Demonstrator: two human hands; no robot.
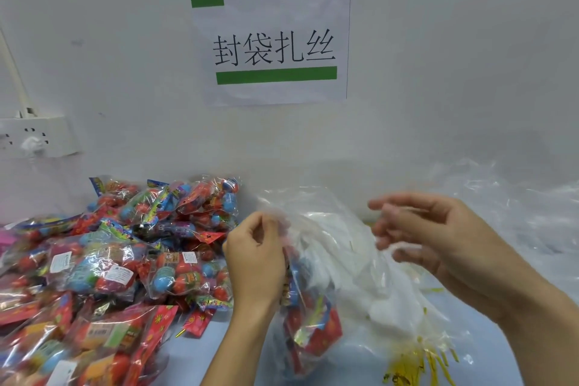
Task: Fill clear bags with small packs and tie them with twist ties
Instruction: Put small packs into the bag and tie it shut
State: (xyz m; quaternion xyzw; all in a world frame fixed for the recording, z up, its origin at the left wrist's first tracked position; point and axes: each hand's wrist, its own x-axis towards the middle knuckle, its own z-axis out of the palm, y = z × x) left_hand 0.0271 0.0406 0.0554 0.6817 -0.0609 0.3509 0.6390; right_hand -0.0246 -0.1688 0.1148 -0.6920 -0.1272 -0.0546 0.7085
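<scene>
A clear bag (332, 248) stands in the middle of the table with colourful small packs (308, 320) in its lower part. My left hand (257, 260) grips the bag's left rim, fingers curled round the plastic. My right hand (438, 238) is at the bag's right side, blurred, with its fingers bent in the loose plastic of the rim. A bundle of yellow twist ties (416, 363) lies on the table at the lower right, partly under clear plastic.
A large heap of filled, colourful packs (103, 263) covers the left of the table. Loose clear bags (513, 207) are piled at the right by the wall. A paper sign (272, 41) hangs on the wall, and a power strip (37, 135) sits at the left.
</scene>
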